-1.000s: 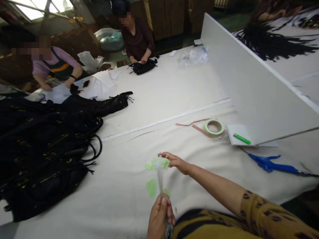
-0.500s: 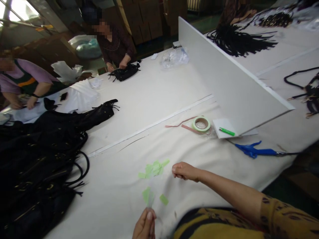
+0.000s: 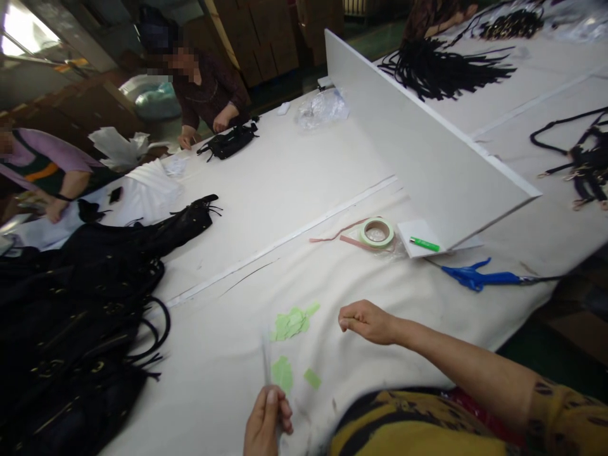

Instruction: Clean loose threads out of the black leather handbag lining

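Left hand [image 3: 266, 421], bottom centre of the frame: fingers pinched on the lower end of a thin clear strip [image 3: 266, 354], which stands upright above the fingertips. Right hand [image 3: 368, 322], right of centre: curled into a loose fist over the white table [image 3: 294, 177]; whether it holds anything cannot be told. Green paper scraps [image 3: 291, 323] lie on the table between the hands, touching neither. Tape roll [image 3: 377, 232] sits well beyond, centre right.

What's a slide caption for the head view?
Left hand pinching a thin clear strip over green tape scraps on the white table.
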Demonstrator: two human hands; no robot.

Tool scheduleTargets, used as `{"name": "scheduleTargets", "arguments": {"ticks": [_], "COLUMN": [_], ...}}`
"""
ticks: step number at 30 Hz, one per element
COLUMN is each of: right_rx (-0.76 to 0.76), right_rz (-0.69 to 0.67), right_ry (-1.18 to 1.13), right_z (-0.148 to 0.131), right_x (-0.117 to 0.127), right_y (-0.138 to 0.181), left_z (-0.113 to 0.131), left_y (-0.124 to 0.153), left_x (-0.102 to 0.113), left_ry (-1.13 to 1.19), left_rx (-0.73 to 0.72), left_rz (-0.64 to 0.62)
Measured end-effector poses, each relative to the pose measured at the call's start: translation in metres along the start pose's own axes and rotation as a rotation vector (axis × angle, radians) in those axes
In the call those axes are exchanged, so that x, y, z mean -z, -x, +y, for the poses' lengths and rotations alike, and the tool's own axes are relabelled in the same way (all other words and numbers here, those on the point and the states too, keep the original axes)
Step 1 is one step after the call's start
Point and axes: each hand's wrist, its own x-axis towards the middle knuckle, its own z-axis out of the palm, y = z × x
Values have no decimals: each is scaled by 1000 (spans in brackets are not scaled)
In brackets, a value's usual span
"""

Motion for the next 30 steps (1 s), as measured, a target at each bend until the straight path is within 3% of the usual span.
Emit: {"name": "scheduleTargets", "arguments": {"ticks": [5, 10, 16, 18, 22, 25, 30], "right_rx": [116, 144, 164, 229, 365, 408, 477], "right_rz": [-151, -133, -80, -115, -313, -364, -353], "right_ry": [149, 208, 190, 320, 762, 922, 988], "right_z": [-27, -40, -40, -40, -37, -32, -18], "right_x": [-14, -17, -23, -26, -32, -40, -52], "right_y": [4, 5, 9, 8, 4, 1, -1], "left_z": [29, 37, 30, 29, 24, 14, -7], "left_y": [-8, -4, 7, 10, 13, 12, 4], "left_x": [-29, -38, -50, -53, -57, -60, -66], "left_ry": [95, 159, 219, 242, 177, 75, 3], "left_rx": [-61, -82, -51, -5, 116, 159, 113], "left_rz": [-87, -128, -166, -187, -321, -393, -308]}}
